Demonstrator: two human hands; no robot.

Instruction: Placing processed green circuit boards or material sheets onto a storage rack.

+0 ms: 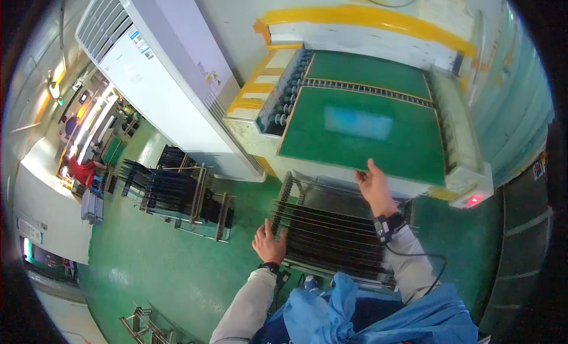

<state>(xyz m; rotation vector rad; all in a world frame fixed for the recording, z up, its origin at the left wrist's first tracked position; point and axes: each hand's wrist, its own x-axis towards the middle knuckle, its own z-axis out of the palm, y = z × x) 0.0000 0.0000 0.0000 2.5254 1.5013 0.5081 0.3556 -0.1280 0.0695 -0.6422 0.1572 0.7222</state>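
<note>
Could not read any print: too small, blurred. Spotted blue-and-white label (141, 44) on tall white unit (160, 101), beyond and left of left fingers (268, 230); pale sign (30, 231) on white panel (53, 205), farther left.

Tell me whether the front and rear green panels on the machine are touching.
Apart: the head view shows a row of rollers between the front green panel and the rear green panel.

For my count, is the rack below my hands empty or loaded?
Loaded: several dark panels line the rack; whether every slot is filled, I cannot tell.
</note>
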